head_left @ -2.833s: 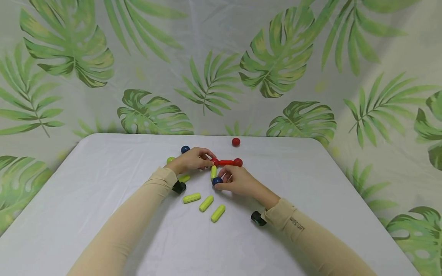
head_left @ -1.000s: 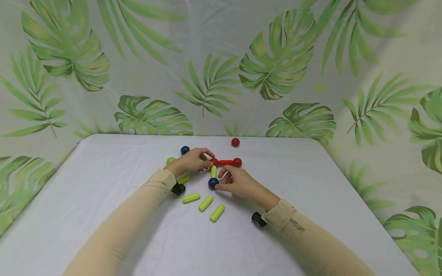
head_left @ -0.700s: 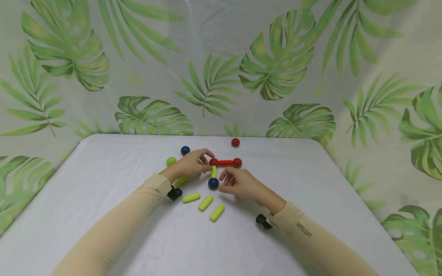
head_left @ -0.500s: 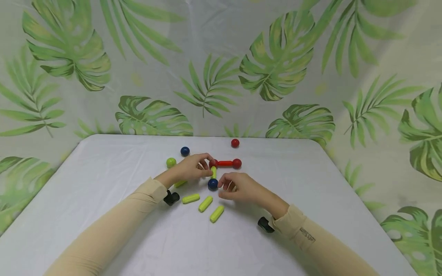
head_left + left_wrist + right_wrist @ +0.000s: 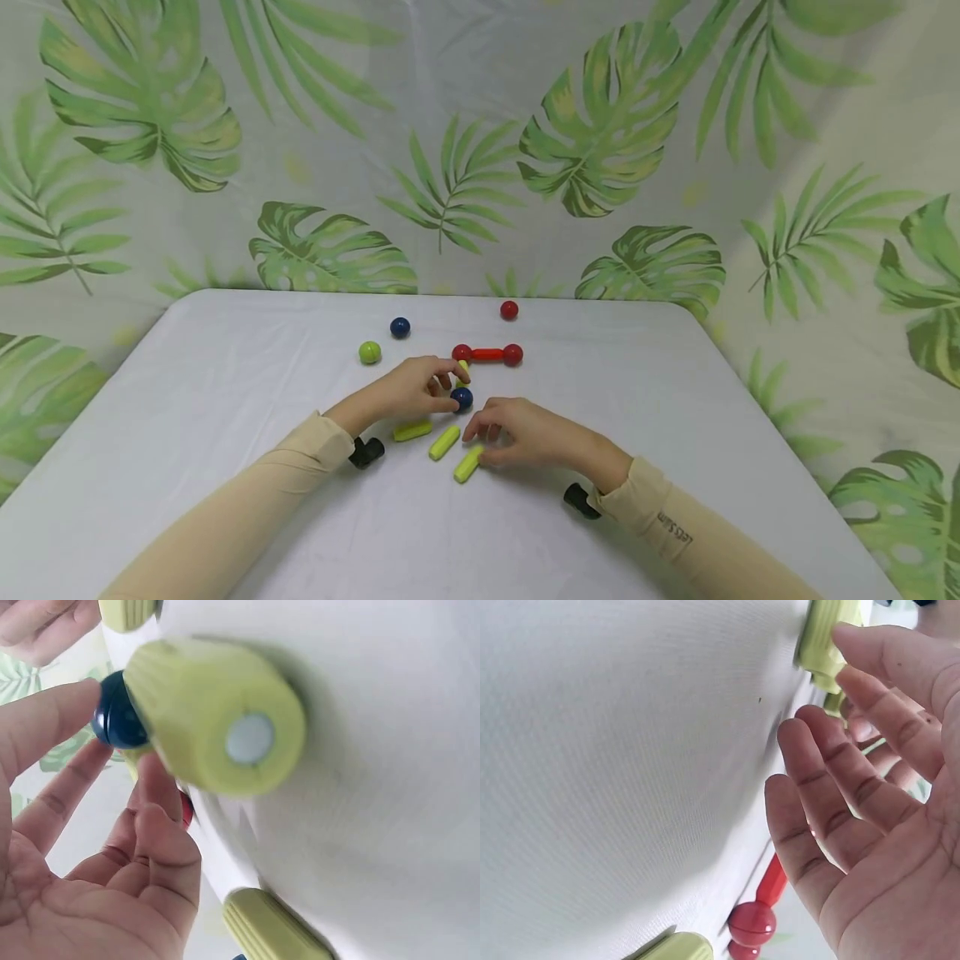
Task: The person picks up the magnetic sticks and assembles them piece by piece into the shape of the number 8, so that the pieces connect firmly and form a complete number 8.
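My left hand (image 5: 405, 388) pinches a dark blue ball (image 5: 465, 399) between thumb and index finger; the ball (image 5: 120, 724) also shows in the left wrist view, partly behind a yellow-green stick. Beyond that ball lies a short yellow-green stick (image 5: 462, 365), mostly covered by the fingers, reaching to a red ball (image 5: 461, 352). A red stick (image 5: 487, 354) joins this ball to another red ball (image 5: 513, 355). My right hand (image 5: 534, 433) hovers, fingers loosely bent and holding nothing, its thumb by a yellow-green stick (image 5: 468, 465); whether they touch, I cannot tell.
On the white tabletop (image 5: 645, 375), two more yellow-green sticks lie between the hands: one stick (image 5: 445, 442) slanted, another stick (image 5: 412, 431) near the left wrist. Farther back sit a green ball (image 5: 370, 352), a blue ball (image 5: 400, 327) and a single red ball (image 5: 509, 310). A leaf-patterned cloth (image 5: 450, 267) hangs behind.
The right hand let go of the blue ball at the yellow-green stick's near end and came back toward the loose sticks. My left hand left the red ball and moved nearer, onto the blue ball.
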The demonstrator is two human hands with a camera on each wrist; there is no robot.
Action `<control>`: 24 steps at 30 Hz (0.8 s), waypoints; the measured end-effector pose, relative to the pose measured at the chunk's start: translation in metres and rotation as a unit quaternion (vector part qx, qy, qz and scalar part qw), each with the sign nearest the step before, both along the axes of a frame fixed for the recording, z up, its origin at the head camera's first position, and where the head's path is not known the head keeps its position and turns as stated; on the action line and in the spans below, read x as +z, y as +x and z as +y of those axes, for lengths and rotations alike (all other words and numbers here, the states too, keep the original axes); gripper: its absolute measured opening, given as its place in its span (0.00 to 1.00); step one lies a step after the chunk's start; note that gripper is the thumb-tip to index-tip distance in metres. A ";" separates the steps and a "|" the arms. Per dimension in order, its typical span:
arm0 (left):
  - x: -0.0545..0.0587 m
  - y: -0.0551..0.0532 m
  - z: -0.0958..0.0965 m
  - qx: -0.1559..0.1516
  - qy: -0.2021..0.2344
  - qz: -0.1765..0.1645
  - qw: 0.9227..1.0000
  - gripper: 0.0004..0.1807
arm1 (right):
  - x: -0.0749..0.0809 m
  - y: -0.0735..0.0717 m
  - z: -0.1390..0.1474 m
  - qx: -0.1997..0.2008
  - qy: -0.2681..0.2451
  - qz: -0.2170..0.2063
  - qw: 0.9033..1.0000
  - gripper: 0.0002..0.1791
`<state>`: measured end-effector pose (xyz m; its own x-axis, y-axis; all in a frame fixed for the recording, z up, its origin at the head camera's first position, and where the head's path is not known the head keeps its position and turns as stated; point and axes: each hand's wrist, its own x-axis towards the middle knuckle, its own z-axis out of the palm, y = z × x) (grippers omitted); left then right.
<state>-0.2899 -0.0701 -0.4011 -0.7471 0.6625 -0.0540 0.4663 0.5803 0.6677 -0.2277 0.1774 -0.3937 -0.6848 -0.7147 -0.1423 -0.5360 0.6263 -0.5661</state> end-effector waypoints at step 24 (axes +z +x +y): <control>-0.010 0.016 0.007 0.020 0.017 0.027 0.999 0.16 | -0.007 0.009 0.003 -0.004 0.001 0.025 1.000 0.09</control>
